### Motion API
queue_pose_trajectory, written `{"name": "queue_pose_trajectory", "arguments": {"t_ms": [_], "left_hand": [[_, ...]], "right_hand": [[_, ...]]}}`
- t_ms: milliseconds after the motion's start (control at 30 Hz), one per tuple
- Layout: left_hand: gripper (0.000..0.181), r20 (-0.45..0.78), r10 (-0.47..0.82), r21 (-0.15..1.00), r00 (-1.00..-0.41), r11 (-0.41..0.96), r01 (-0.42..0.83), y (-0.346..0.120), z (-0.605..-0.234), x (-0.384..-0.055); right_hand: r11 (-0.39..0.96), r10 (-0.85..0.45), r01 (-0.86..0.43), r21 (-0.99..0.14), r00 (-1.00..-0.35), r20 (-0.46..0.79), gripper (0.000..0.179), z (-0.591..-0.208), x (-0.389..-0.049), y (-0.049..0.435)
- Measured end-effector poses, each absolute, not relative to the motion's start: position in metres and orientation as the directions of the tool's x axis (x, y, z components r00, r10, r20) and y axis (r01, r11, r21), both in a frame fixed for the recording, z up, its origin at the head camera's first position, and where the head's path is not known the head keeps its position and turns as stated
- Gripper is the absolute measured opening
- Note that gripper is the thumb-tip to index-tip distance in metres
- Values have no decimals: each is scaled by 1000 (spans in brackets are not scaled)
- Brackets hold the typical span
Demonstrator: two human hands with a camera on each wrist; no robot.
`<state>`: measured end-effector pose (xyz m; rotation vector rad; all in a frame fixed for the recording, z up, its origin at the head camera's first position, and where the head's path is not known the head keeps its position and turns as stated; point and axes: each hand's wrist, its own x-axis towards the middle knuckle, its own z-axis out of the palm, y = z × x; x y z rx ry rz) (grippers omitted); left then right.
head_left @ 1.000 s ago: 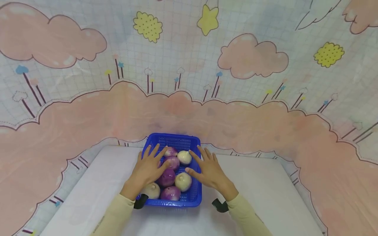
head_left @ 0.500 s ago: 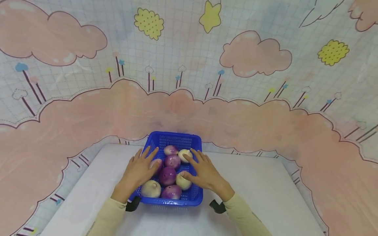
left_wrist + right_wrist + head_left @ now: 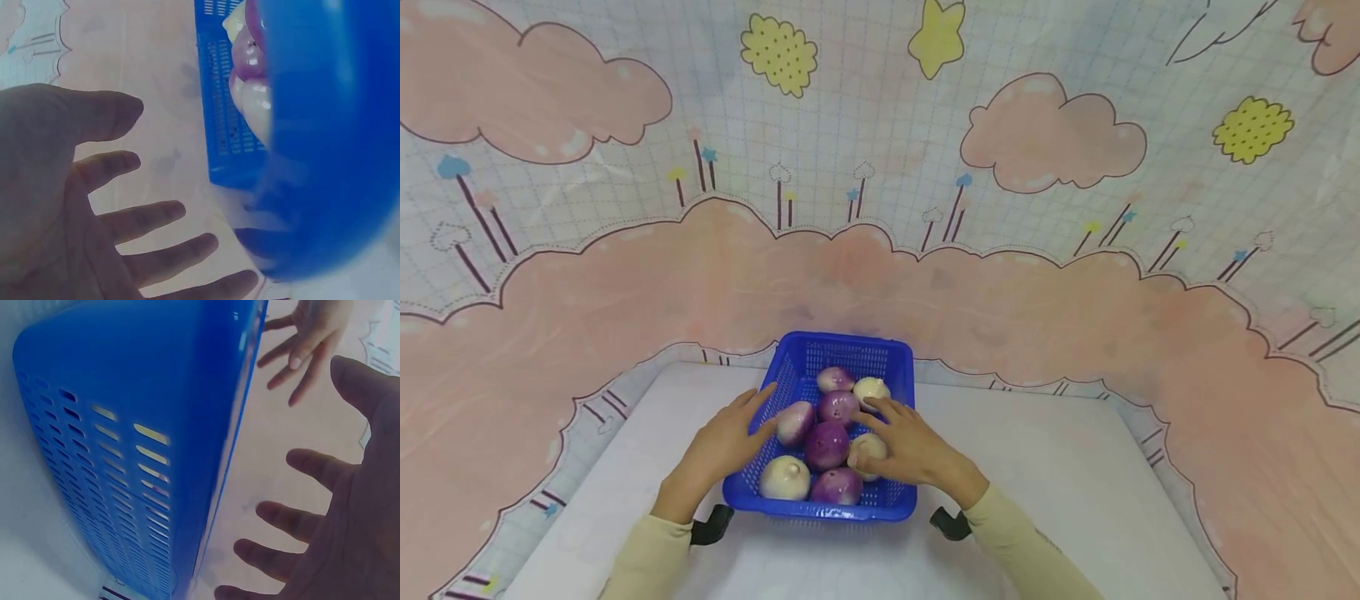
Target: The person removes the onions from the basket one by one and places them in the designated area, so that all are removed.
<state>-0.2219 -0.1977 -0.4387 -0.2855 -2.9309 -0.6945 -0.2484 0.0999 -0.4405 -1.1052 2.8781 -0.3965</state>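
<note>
A blue plastic basket [image 3: 820,510] holds several purple and white onions, among them a deep purple onion [image 3: 827,445] in the middle and a white onion [image 3: 785,478] at the near left corner. My left hand [image 3: 715,446] hovers at the basket's left side with fingers spread; in the left wrist view that hand [image 3: 44,194] holds nothing. Over the right rim reaches my right hand [image 3: 917,446], fingers extended and partly covering a white onion [image 3: 872,450]. Whether it touches that onion cannot be told. The right wrist view shows the right hand [image 3: 359,519] with fingers apart.
The basket stands on a white table [image 3: 1037,483], near its far edge. Behind rises a cloth backdrop [image 3: 865,283] printed with clouds and stars. Dark bands [image 3: 711,525] sit at both wrists, below the sleeves.
My left hand has drawn back leftward from over the onions, uncovering a purple one at the left. The right hand has shifted slightly left over the basket. The onions stay in place.
</note>
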Motion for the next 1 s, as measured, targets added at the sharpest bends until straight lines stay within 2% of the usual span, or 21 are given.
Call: {"name": "queue_pose_trajectory", "arguments": {"t_ms": [233, 433, 733, 1000], "left_hand": [[58, 153, 191, 549, -970, 800, 244, -211, -448, -221], [58, 131, 174, 651, -976, 727, 217, -221, -459, -224], [64, 3, 145, 788, -989, 609, 91, -228, -472, -225], [61, -73, 130, 807, -989, 590, 18, -226, -471, -225]], "right_hand": [[705, -688, -654, -274, -725, -40, 68, -439, -247, 94], [706, -695, -656, -266, -714, -85, 65, -440, -247, 89], [674, -737, -702, -229, -661, -143, 61, -441, -248, 81], [670, -742, -715, -200, -641, -193, 59, -445, -252, 76]]}}
